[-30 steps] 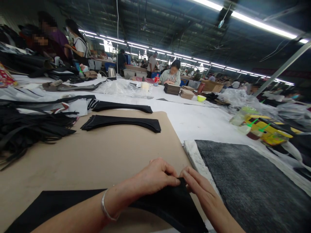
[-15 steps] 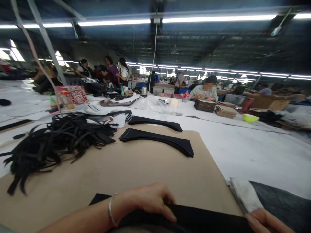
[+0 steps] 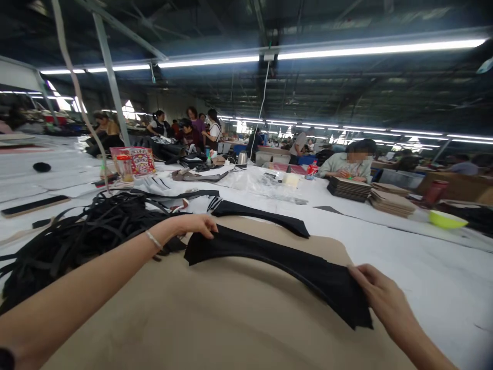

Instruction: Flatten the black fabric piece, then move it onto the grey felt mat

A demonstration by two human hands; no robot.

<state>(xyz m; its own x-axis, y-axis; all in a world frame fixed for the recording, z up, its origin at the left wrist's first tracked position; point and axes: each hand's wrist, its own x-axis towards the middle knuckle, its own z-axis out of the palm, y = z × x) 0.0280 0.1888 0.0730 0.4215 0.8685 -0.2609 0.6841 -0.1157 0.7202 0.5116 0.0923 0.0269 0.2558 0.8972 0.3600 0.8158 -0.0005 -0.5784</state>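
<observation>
A curved black fabric piece (image 3: 265, 252) is stretched between my two hands over the brown board (image 3: 185, 313). My left hand (image 3: 198, 225) pinches its narrower left end from above, with fingers closed on the edge. At the wider right end, my right hand (image 3: 379, 290) grips the upper corner between thumb and fingers. The piece covers the spot of the similar black stack, which is hidden. Just beyond it lies another curved black stack (image 3: 262, 215). A heap of black strips (image 3: 103, 226) sits left, partly behind my left forearm.
The white table (image 3: 416, 262) extends right and back. A yellow-green bowl (image 3: 447, 219) and stacked brown panels (image 3: 391, 201) stand at the far right. A co-worker (image 3: 350, 159) sits across the table beside a dark stack (image 3: 348, 190). Clear plastic (image 3: 254, 180) lies at the back.
Both hands have moved forward, away from me, carrying the black fabric piece from the board's near edge to over the curved stack. The view has tilted up and turned slightly left.
</observation>
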